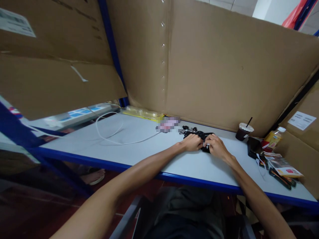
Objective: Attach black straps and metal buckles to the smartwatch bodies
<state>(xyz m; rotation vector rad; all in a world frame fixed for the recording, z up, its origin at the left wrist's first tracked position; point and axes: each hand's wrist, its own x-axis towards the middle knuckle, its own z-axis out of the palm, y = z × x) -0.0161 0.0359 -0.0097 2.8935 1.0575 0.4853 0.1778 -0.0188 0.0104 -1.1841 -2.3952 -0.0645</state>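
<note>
Both hands are together over the table, working on a black object [205, 149] whose kind I cannot make out. My left hand [192, 142] is closed against its left side, knuckles up. From the right, my right hand [216, 145] pinches at it with bent fingers. Something small and pale shows between the fingertips, too small to name. Behind the hands lies a dark, curved part [199, 133], partly covered by them. Several small black and silvery pieces [189, 128] are scattered just beyond.
A white cable [124, 143] loops across the white table [82, 146] to a blurred-out item [168, 124]. On the right stand an iced drink cup [243, 132] and a bottle [273, 137], near a packet [284, 165] and dark-handled tools [281, 178]. Cardboard walls [211, 66] enclose the back.
</note>
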